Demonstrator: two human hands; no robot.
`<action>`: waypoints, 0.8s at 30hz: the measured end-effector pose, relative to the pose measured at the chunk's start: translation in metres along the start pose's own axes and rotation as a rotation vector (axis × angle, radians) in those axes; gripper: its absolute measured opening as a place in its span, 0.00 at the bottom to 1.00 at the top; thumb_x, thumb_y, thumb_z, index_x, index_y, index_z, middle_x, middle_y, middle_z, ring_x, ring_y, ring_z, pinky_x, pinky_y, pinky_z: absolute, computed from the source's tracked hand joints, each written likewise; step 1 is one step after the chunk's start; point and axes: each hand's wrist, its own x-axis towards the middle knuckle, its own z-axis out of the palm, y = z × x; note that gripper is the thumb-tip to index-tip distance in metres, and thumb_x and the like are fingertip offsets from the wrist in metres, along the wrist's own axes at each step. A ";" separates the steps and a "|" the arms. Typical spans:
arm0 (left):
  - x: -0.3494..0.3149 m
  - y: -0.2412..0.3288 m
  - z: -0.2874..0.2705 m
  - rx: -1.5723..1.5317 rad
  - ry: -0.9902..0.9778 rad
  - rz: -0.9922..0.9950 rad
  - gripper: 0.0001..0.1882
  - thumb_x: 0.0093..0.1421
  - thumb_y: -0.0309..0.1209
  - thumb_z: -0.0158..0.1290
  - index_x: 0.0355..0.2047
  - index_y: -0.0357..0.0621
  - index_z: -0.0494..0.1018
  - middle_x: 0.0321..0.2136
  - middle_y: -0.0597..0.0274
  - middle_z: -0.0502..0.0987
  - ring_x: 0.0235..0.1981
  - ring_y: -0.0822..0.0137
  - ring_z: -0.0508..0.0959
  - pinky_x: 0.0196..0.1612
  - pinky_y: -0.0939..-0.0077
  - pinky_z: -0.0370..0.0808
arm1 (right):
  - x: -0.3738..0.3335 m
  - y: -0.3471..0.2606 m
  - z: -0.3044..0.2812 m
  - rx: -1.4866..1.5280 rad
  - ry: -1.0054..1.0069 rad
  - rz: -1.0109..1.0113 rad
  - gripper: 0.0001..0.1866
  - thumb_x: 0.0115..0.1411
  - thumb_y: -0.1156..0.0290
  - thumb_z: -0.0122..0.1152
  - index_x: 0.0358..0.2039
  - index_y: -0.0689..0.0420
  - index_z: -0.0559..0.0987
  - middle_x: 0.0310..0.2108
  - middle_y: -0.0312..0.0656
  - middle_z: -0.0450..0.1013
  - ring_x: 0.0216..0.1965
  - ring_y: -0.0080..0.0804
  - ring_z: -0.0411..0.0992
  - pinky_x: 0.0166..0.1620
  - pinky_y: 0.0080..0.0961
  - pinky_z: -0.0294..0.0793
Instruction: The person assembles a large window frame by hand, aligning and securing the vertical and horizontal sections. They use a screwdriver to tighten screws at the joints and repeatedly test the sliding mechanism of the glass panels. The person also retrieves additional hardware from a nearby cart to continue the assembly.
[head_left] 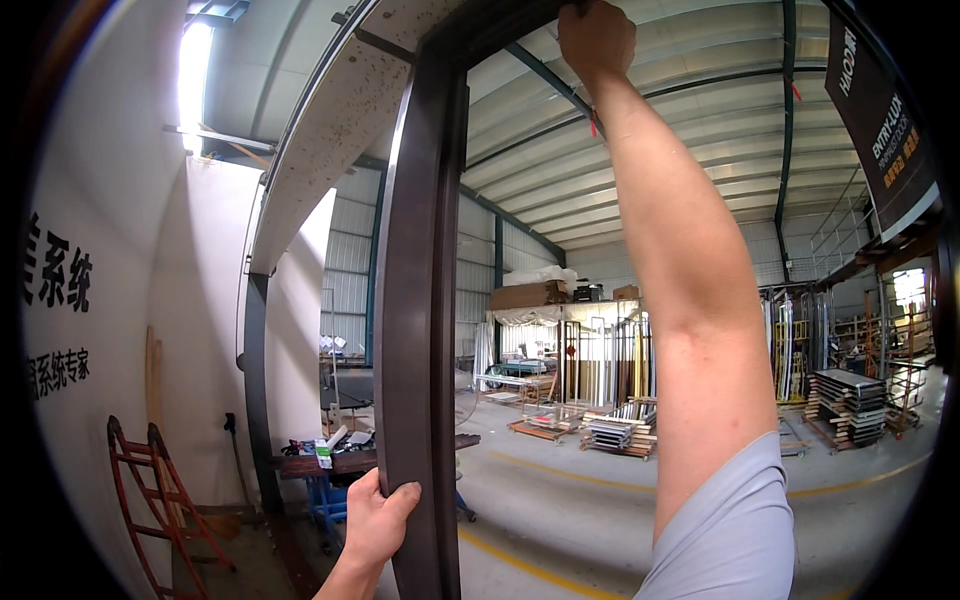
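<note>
Frame (432, 180), dark brown, stands upright directly ahead; left hand (378, 516) grips its side post (408, 330) low down, right hand (597, 42) clasps the top bar (490, 30). Steadying it well calls for firm, even pressure from both hands, with the post plumb.

The frame (400, 330) is dark brown, nearly black along its inner side, with a smooth face and a low sheen. 2 of its bars show. The upright bar (392, 400) stands close to vertical, left of the middle of the view, with long grooves and a stepped edge down its right side; its lower end runs out of sight. The top bar (497, 30) meets it at a corner and extends rightward, cut off by the upper edge of the view.
</note>
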 end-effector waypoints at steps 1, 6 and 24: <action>0.000 -0.001 -0.001 -0.010 0.002 0.001 0.09 0.59 0.21 0.53 0.38 0.29 0.77 0.33 0.63 0.80 0.34 0.75 0.76 0.38 0.78 0.74 | 0.000 -0.003 -0.002 -0.005 0.001 0.008 0.16 0.62 0.64 0.57 0.25 0.64 0.81 0.30 0.59 0.78 0.36 0.60 0.77 0.42 0.52 0.75; 0.000 0.004 0.004 -0.018 -0.002 -0.007 0.09 0.59 0.21 0.53 0.38 0.29 0.77 0.33 0.62 0.81 0.34 0.75 0.76 0.38 0.78 0.74 | -0.003 -0.003 -0.002 -0.042 -0.010 0.013 0.15 0.60 0.65 0.57 0.26 0.64 0.82 0.30 0.59 0.79 0.37 0.60 0.77 0.44 0.51 0.75; 0.000 -0.003 0.001 -0.047 -0.013 0.016 0.09 0.60 0.20 0.53 0.39 0.29 0.77 0.34 0.61 0.81 0.34 0.74 0.77 0.38 0.78 0.75 | 0.011 0.036 0.025 -0.098 -0.014 -0.050 0.21 0.59 0.57 0.51 0.26 0.59 0.85 0.29 0.56 0.80 0.37 0.58 0.79 0.46 0.47 0.75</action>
